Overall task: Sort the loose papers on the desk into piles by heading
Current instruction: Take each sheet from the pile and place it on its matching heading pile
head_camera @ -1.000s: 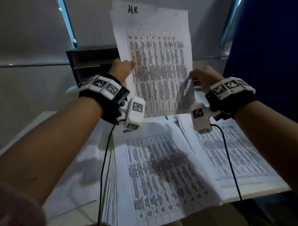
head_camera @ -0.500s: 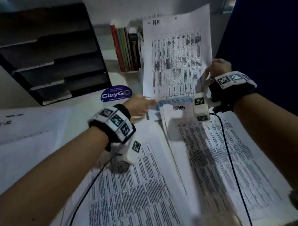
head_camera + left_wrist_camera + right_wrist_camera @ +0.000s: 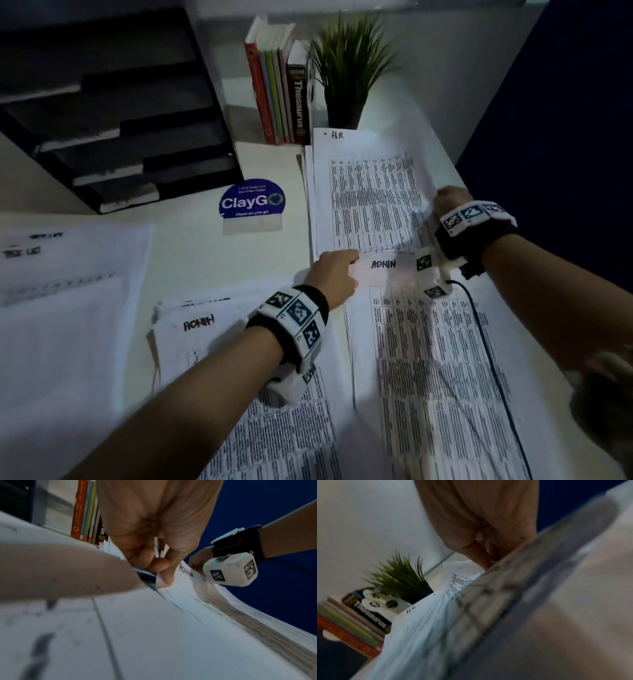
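An HR sheet [image 3: 370,192] lies flat at the back right of the desk, below the plant. My right hand [image 3: 448,202] grips its lower right edge, fingers curled [image 3: 481,550] against the paper [image 3: 419,622]. In front of it lies a sheet headed ADMIN [image 3: 428,359]. My left hand [image 3: 337,270] pinches that sheet's top left corner between thumb and finger [image 3: 163,574], lifting the corner [image 3: 187,585] a little. A second ADMIN pile [image 3: 205,342] sits under my left forearm.
More paper piles [image 3: 68,274] cover the left of the desk. A black tray stack [image 3: 113,113] stands at the back left, with books [image 3: 277,92] and a potted plant [image 3: 346,68] behind. A ClayGo sticker [image 3: 252,202] marks the desk. A blue partition [image 3: 565,102] borders the right.
The HR sheet, held upright in both hands, has come down flat at the back right. My left hand let it go and took the ADMIN sheet's corner.
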Demonstrator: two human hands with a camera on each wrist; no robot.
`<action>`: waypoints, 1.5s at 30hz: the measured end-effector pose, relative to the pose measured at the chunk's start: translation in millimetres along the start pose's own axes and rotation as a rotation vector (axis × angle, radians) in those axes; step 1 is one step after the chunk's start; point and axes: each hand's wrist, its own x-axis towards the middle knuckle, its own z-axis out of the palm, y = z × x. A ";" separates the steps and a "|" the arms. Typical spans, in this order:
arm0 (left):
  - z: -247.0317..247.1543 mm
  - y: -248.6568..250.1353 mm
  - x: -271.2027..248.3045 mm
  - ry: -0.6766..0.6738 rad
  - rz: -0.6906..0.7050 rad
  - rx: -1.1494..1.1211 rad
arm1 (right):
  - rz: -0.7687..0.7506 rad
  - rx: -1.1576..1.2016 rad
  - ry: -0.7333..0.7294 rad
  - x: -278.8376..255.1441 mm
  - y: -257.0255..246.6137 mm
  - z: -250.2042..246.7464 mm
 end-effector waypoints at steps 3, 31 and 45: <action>0.3 3.6 -4.9 0.007 -0.053 -0.024 | 0.005 -0.127 -0.035 -8.5 -2.2 -4.0; -117.9 -157.2 -141.1 0.104 -0.216 0.211 | -0.597 -0.713 -0.401 -251.3 -55.5 167.3; -101.8 -157.9 -145.0 0.326 -0.120 -0.139 | -0.726 -0.851 -0.190 -277.5 -48.5 179.0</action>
